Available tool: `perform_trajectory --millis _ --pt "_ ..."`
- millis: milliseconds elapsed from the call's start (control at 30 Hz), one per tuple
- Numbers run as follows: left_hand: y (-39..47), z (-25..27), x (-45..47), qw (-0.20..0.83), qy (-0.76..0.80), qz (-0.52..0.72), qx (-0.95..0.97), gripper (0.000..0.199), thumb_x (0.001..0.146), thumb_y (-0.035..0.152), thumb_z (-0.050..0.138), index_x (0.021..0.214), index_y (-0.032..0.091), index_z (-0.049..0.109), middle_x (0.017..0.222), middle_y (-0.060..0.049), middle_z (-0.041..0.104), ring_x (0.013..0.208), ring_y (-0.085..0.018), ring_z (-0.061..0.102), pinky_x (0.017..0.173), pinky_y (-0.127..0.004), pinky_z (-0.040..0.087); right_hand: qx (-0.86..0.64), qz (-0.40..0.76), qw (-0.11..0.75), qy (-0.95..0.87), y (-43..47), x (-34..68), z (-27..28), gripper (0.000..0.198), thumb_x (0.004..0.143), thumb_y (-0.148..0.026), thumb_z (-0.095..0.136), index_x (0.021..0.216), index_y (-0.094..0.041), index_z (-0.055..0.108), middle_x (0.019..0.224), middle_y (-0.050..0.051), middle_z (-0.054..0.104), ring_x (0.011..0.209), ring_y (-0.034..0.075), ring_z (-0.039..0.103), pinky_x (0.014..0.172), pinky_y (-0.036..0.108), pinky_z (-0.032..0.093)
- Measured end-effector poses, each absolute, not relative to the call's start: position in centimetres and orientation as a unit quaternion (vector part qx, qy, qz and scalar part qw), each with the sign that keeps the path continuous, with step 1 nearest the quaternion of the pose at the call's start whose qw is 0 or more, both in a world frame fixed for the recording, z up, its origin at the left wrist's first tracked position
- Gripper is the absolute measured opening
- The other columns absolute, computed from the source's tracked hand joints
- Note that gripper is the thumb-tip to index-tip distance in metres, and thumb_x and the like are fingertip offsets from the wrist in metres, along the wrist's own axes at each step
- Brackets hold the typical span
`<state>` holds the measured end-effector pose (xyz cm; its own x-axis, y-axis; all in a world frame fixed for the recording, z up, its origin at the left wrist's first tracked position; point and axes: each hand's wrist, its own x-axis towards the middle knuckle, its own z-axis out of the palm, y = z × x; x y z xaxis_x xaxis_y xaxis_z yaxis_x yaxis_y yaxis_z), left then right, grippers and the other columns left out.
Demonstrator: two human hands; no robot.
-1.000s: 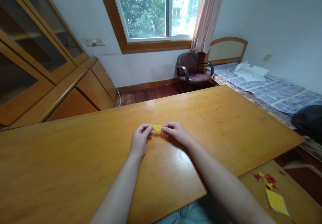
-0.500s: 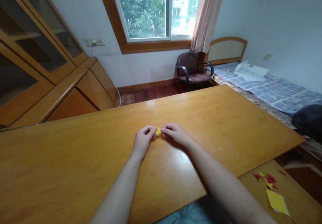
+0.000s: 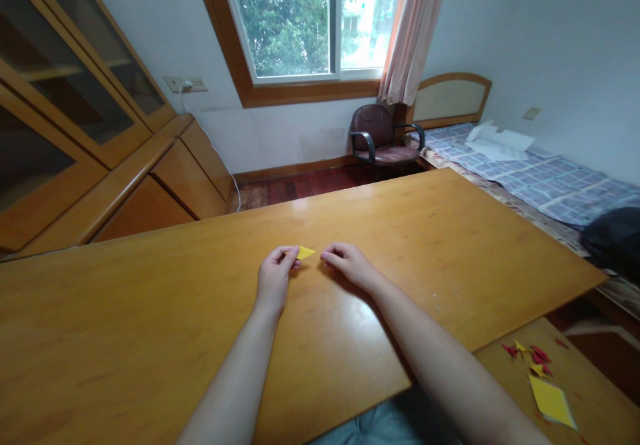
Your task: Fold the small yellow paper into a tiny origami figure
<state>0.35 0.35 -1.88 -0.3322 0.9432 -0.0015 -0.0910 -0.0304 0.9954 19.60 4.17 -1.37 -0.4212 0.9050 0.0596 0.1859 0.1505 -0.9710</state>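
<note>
Between the thumb and fingers of my left hand (image 3: 276, 273) is a small folded piece of yellow paper (image 3: 305, 252), its pointed tip facing right. Part of the paper is hidden behind the fingers. My right hand (image 3: 347, 263) is a short gap away from that tip, with its thumb and fingertips pinched together and nothing visible in them. Both hands are just above the wooden table (image 3: 165, 312), near its middle.
On a lower surface at the right lie several small red and yellow folded paper pieces (image 3: 539, 355) and a stack of yellow paper sheets (image 3: 553, 402). Beyond the table stand a maroon armchair (image 3: 374, 128) and a bed (image 3: 560, 178). A glass-door cabinet (image 3: 125, 158) is at left.
My right hand has let go of the yellow paper. My left hand has moved slightly left with it, opening a gap between the hands and showing more of the paper.
</note>
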Motion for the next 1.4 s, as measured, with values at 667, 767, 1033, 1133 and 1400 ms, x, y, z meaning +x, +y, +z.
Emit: perform_trajectory --millis 667,767,1033,1133,1400 --pt "-0.1 -0.8 1.1 0.485 0.529 0.495 0.489 0.024 0.074 0.041 0.073 0.075 0.017 0.068 0.066 0.001 0.063 0.064 -0.014 0.057 0.063 -0.024 0.044 -0.376 0.589 0.392 -0.598 3.9 19.3 -0.6 0.027 0.078 -0.042 0.067 0.081 -0.015 0.069 0.073 0.001 0.065 0.065 0.012 0.054 0.065 0.025 0.042" --pt "-0.2 -0.8 1.1 0.465 0.535 0.476 0.520 0.021 0.076 0.039 0.071 0.075 0.018 0.069 0.068 0.001 0.064 0.066 -0.015 0.058 0.065 -0.024 0.045 -0.382 0.591 0.389 -0.594 3.8 19.4 -0.6 0.028 0.078 -0.043 0.067 0.079 -0.015 0.067 0.071 0.000 0.063 0.062 0.011 0.053 0.062 0.025 0.041" --pt "-0.2 -1.2 1.4 0.390 0.552 0.462 0.575 0.023 0.078 0.041 0.069 0.080 0.018 0.071 0.082 -0.004 0.071 0.079 -0.019 0.063 0.074 -0.026 0.047 -0.372 0.549 0.336 -0.669 3.4 19.7 -0.7 0.025 0.084 -0.038 0.064 0.079 -0.014 0.067 0.070 0.001 0.064 0.063 0.011 0.055 0.061 0.023 0.042" --pt "-0.2 -1.2 1.3 0.377 0.559 0.458 0.579 0.023 0.079 0.041 0.067 0.077 0.018 0.070 0.077 -0.003 0.069 0.074 -0.018 0.062 0.070 -0.026 0.047 -0.372 0.506 0.334 -0.702 3.5 19.6 -0.9 0.022 0.085 -0.034 0.063 0.079 -0.014 0.069 0.072 0.002 0.066 0.068 0.013 0.057 0.064 0.024 0.043" --pt "-0.1 -0.8 1.2 0.378 0.580 0.449 0.564 0.022 0.077 0.039 0.066 0.073 0.018 0.067 0.072 -0.001 0.067 0.071 -0.017 0.060 0.071 -0.027 0.046 -0.374 0.393 0.372 -0.753 3.3 19.2 -1.1 0.012 0.086 -0.023 0.063 0.081 -0.015 0.070 0.076 0.002 0.068 0.070 0.013 0.059 0.069 0.024 0.044"
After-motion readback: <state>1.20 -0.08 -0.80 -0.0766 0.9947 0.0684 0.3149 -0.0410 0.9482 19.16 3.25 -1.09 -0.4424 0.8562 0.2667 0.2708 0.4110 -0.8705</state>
